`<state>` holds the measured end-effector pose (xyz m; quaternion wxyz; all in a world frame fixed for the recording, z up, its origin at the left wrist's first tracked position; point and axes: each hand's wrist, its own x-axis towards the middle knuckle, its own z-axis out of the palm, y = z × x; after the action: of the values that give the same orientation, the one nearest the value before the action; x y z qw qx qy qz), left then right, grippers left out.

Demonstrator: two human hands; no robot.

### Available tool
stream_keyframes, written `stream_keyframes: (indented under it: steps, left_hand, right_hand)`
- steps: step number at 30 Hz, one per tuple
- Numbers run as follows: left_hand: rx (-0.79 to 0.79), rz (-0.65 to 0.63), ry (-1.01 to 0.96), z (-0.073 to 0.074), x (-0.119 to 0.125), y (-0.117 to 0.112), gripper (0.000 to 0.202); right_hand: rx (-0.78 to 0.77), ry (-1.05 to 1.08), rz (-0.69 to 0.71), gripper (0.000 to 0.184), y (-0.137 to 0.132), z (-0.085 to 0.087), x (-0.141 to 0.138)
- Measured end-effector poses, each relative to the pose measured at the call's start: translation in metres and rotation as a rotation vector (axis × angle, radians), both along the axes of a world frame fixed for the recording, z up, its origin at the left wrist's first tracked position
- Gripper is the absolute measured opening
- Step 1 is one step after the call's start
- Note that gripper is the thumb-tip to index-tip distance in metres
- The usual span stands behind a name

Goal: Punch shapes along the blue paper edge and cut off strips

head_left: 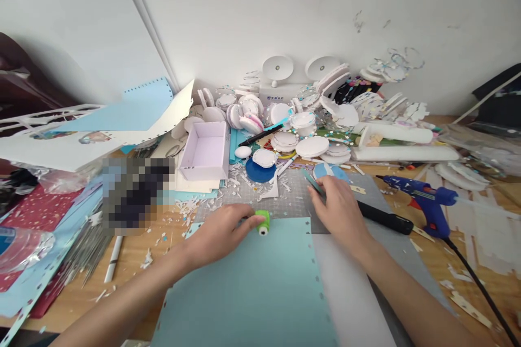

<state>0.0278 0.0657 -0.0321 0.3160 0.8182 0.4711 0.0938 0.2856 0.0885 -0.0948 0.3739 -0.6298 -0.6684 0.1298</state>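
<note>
My left hand (pixel 226 232) grips the green punch (pixel 262 219) at the teal sheet (pixel 248 287) edge, likely for alignment. My right hand (pixel 342 210) pinches a teal strip (pixel 311 180), apparently to clear the sheet.

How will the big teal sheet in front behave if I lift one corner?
The teal sheet will probably bend, being thin and broad. It looks like paper, so likely light. Its edges may tear where small cut-outs line them.
</note>
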Motion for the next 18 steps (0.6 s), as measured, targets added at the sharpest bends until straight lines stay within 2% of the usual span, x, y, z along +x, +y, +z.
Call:
stream_keyframes:
  steps: [3, 6, 9, 11, 14, 18]
  left_hand:
    - [0.010, 0.037, 0.005, -0.001, 0.003, 0.000, 0.044]
    - [0.009, 0.040, 0.037, -0.002, 0.008, -0.002, 0.044]
    - [0.039, 0.004, 0.057, -0.001, 0.015, -0.005, 0.041]
    - [0.067, -0.041, 0.048, 0.001, 0.020, -0.007, 0.038]
    - [0.050, -0.082, 0.021, 0.005, 0.021, -0.010, 0.035]
    - [-0.041, -0.102, -0.039, 0.005, 0.011, -0.012, 0.027]
  right_hand:
    - [0.138, -0.094, -0.007, 0.015, -0.004, 0.010, -0.003]
    - [0.218, -0.028, 0.170, 0.016, -0.018, 0.024, -0.015]
    - [0.062, 0.054, 0.475, 0.027, -0.036, 0.032, -0.032]
    - [-0.044, 0.018, 0.606, 0.030, -0.044, 0.032, -0.040]
    - [-0.165, 0.042, 0.631, 0.021, -0.047, 0.031, -0.043]
    - [-0.284, 0.332, 0.546, 0.019, -0.042, 0.031, -0.040]
